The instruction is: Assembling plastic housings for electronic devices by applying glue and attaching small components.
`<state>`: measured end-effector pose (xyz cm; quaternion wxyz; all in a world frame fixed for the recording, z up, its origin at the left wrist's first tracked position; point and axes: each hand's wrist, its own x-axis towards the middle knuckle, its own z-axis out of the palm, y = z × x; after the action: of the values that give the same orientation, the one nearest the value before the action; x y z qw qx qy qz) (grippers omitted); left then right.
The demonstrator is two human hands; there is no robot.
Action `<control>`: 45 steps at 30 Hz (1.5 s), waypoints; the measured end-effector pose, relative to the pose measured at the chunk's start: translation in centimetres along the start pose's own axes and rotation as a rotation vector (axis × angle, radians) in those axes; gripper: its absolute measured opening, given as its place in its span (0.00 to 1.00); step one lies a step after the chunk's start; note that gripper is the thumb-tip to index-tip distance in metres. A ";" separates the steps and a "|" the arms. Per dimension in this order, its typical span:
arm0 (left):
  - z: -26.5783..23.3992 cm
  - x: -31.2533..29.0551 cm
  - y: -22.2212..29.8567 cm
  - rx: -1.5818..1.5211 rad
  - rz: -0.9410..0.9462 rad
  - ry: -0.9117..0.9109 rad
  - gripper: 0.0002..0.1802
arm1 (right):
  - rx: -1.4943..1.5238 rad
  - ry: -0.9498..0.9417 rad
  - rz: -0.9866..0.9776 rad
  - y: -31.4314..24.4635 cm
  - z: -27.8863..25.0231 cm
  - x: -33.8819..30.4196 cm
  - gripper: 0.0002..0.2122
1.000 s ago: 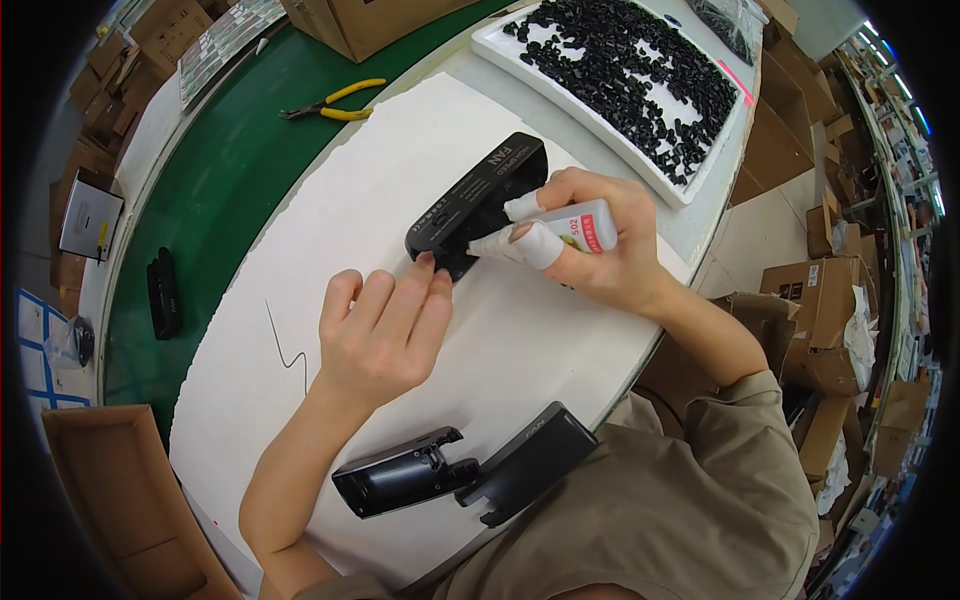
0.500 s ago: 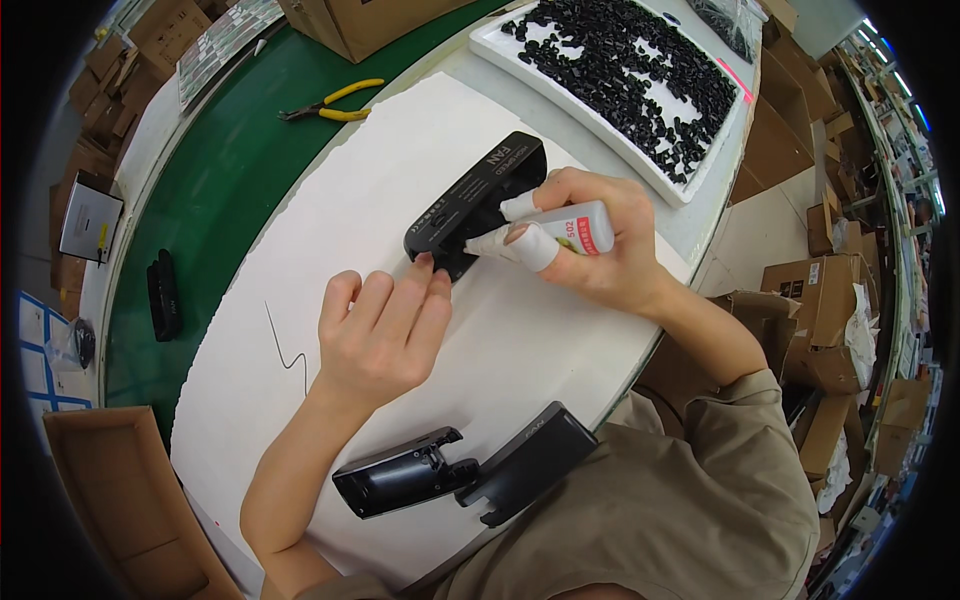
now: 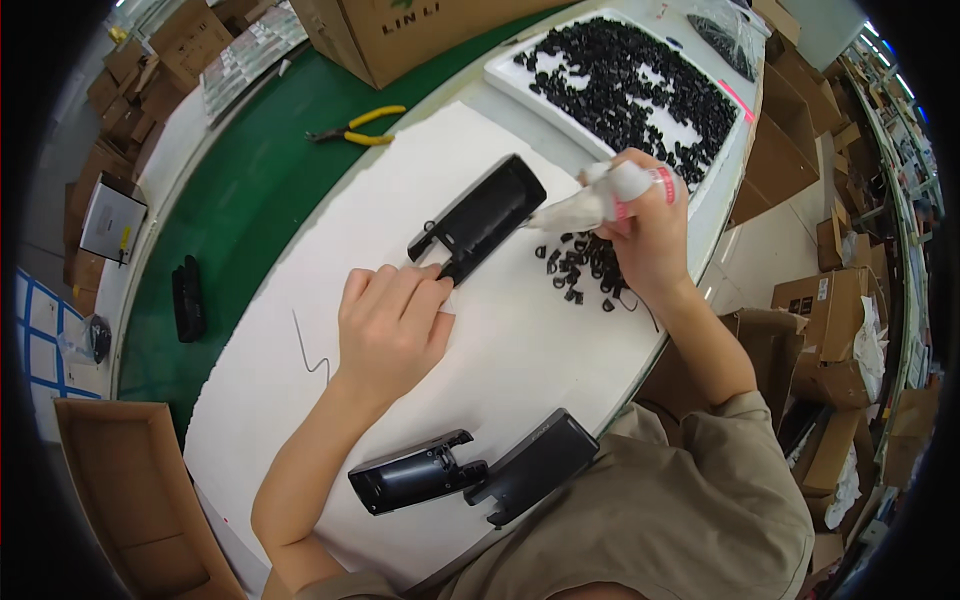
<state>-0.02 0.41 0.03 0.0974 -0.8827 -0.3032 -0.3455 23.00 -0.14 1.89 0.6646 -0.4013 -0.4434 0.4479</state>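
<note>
A black plastic housing, with a notched near end, lies tilted on the white sheet with its printed face out of sight. The curled fingers of my left hand grip that notched end. My right hand is closed around a small glue bottle with red print, blurred by motion. Its pale nozzle points left, close to the housing's right side. Below the nozzle lies a loose pile of small black clips. Two more black housing pieces, one glossy and one matte, lie near my body.
A white foam tray of many small black parts stands at the far right. Yellow-handled pliers and a black part lie on the green surface. A bent wire is left of my hand; an open carton stands lower left.
My right hand has drawn the glue bottle right and away from the housing. The housing has turned over, hiding its printed face. The pile of small clips has come into view.
</note>
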 end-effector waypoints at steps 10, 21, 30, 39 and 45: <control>-5.9 3.7 2.0 -0.397 -0.308 -0.206 0.16 | 0.466 0.097 0.176 0.1 -2.1 0.9 0.17; -16.4 7.8 11.7 -1.965 -0.177 -0.594 0.48 | 0.509 0.101 0.209 -0.1 -1.1 0.8 0.17; -13.2 10.6 11.5 -2.158 -0.006 -0.721 0.41 | 0.531 0.142 0.150 -0.3 -2.0 1.1 0.15; -16.9 9.0 13.0 -1.131 -0.081 -0.338 0.10 | 0.497 0.168 0.137 -0.3 -2.5 0.8 0.17; -17.2 8.1 13.5 -1.370 -0.357 -0.122 0.09 | 0.524 0.173 0.133 -0.3 -2.0 0.8 0.17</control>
<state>3.31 -13.12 18.67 -0.5549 -0.7000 -0.1628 -0.4190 25.14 0.23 1.80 0.7502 -0.2808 -0.2267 0.5540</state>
